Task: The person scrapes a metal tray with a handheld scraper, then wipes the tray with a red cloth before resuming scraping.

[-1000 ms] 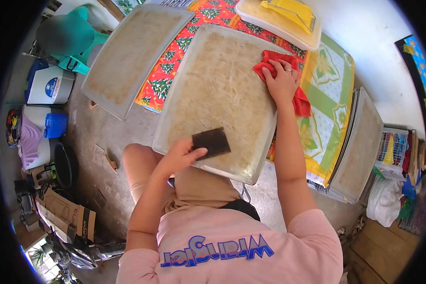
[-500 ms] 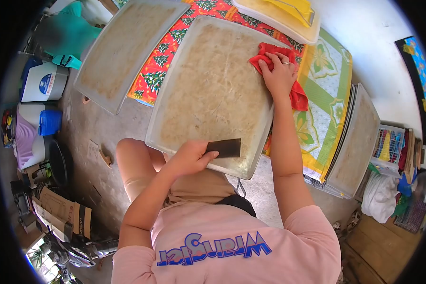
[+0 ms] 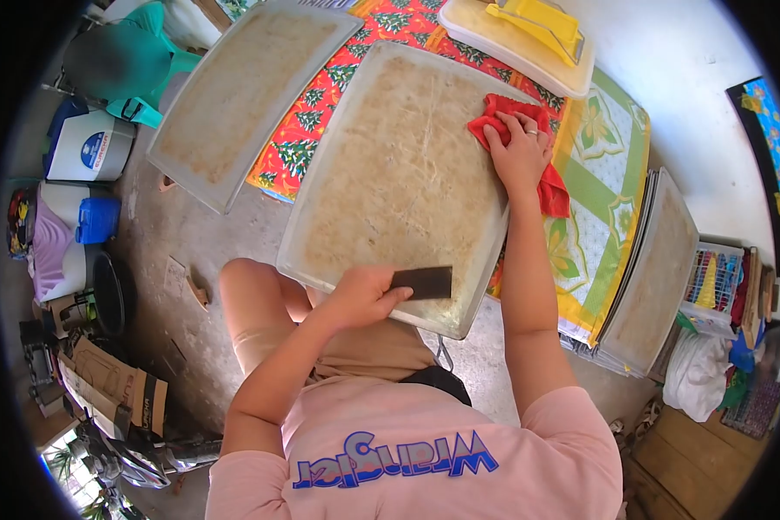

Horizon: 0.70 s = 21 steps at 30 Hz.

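A large tray point(image 3: 399, 165) with a brown-stained surface and a pale rim lies in front of me, its near edge over my lap. My left hand point(image 3: 366, 296) is closed around a dark, flat rectangular scraper point(image 3: 425, 282), held over the tray's near edge. At the tray's far right side, my right hand point(image 3: 522, 154) presses on a bunched red cloth point(image 3: 553, 189), fingers bent over it. Part of the cloth hangs past the tray's rim.
A similar tray point(image 3: 251, 95) lies to the left, overhanging the table. A white tub point(image 3: 459, 19) with a yellow paint tray point(image 3: 542, 30) stands at the back. More stacked trays point(image 3: 654, 277) are at right. A person in green point(image 3: 152, 52) is at far left.
The whole view has shifted slightly right and down. Both hands keep nearly the same places over the tray, still with the scraper and the red cloth.
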Available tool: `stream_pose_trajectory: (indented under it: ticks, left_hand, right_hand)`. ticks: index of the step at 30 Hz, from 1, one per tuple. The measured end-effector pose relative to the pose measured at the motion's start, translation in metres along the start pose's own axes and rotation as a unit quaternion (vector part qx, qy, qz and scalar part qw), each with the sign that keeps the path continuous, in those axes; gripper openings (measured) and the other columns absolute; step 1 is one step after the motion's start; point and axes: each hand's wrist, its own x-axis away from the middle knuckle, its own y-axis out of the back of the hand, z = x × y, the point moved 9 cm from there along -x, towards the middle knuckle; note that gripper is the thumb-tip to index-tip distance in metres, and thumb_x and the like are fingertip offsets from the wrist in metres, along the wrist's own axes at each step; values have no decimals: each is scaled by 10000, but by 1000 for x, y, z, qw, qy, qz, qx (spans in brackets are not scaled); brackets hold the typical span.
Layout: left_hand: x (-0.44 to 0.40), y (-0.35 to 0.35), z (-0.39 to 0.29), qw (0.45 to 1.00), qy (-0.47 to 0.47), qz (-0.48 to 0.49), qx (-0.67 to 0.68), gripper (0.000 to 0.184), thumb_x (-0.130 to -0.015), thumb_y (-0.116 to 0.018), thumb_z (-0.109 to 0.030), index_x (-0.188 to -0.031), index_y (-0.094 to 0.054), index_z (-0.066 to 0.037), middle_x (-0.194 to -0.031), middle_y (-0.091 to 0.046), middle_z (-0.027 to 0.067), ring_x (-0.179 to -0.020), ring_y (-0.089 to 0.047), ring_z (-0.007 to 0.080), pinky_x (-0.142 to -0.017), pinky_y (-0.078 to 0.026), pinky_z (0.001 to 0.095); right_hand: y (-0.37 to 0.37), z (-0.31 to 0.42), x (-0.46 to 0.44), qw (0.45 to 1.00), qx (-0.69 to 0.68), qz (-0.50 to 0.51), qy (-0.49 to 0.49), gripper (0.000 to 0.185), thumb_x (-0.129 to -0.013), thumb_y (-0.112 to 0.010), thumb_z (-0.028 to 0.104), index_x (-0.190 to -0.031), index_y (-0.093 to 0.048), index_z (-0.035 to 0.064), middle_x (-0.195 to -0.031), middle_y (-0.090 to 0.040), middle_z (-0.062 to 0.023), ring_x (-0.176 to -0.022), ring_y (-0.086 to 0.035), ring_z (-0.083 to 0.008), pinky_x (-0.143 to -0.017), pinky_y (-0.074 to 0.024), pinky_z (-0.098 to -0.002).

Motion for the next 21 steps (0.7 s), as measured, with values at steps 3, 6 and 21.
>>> stream_pose_trajectory:
  ticks: [3,6,21]
  left_hand:
    - [-3,0,-3,999,26,-7,20,232,-914,-654,-268,-930,-661,-37,-807,-646,197,-772,-624,413,-654,-472,451]
    - [-6,-1,0,999,30,21,-20,251,-913,-656,-283,-929,-664,-32,-830,-648,213,-796,-626,420,-660,-477,450]
    - [-108,147,59,901,82,-379,196,193,-941,-686,-175,-1000,-642,3,-639,-603,28,-463,-539,107,-433,-412,298]
  right_hand:
    - [1,1,0,1000,-7,0,1,381,-863,-676,489,-1176,-715,275,-1323,-609,-11,-1217,-526,-295,-1060,-322,-545]
    - [0,0,0,1000,-6,-3,4,381,-864,-675,489,-1176,-715,274,-1326,-607,-12,-1215,-525,-295,-1060,-321,-545]
    - [4,3,1,1000,-19,7,-10,366,-876,-672,462,-1173,-718,254,-1321,-602,-11,-1226,-507,-281,-1065,-318,-528]
